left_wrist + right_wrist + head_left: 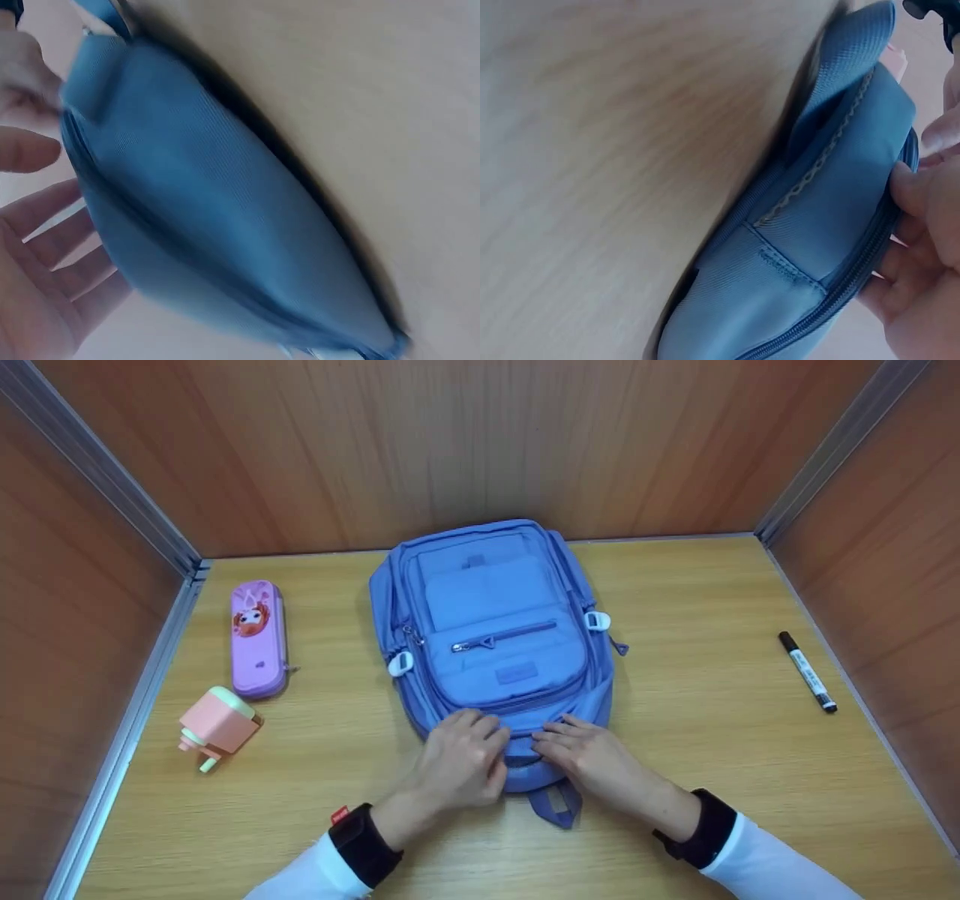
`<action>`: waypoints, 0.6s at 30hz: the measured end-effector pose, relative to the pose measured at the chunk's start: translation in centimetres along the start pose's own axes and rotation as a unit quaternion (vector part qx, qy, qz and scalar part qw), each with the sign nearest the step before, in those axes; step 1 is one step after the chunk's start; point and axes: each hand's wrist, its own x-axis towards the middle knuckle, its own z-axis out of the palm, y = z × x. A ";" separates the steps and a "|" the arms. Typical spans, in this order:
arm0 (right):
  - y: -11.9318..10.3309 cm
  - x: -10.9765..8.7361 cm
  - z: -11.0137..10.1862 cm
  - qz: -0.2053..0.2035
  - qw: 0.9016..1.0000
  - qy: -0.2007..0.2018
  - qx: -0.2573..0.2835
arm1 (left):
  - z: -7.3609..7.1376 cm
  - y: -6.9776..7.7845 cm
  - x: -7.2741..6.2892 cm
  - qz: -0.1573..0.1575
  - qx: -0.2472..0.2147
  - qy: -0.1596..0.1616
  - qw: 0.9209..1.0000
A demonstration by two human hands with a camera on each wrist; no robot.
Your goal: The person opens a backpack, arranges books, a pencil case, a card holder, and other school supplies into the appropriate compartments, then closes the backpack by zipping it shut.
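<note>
A blue backpack point(499, 592) lies front side up, with its grab loop point(555, 806) toward the person. My left hand point(461, 757) rests on its near end. In the left wrist view, the fingers point(64, 240) reach fairly straight against the fabric and the thumb point(26, 150) stands off it. At the right of the same end, my right hand point(596, 761) holds the edge beside a zipper point(855, 281). Its thumb point(907, 191) presses at the zipper line, and the other fingers lie on the far side, partly hidden.
To the left lie a purple pencil case point(255, 652) with a cartoon figure and a pink and pale green sharpener-like object point(221, 724). A black and white marker point(808, 671) lies far right. Wooden panels point(480, 450) enclose the table point(697, 660) at the back and sides.
</note>
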 end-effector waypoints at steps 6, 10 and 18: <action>0.9 -1.0 -1.1 0.015 0.999 -0.018 0.027 | -0.8 -4.5 -1.0 -0.066 -0.052 -0.048 0.995; 1.4 -1.5 -1.9 0.027 0.998 -0.039 0.038 | -1.2 -8.3 -1.5 -0.124 -0.071 -0.108 0.984; 2.2 -2.4 -2.6 0.037 0.998 -0.039 0.041 | -1.1 -15.0 -1.4 -0.182 -0.028 -0.195 0.963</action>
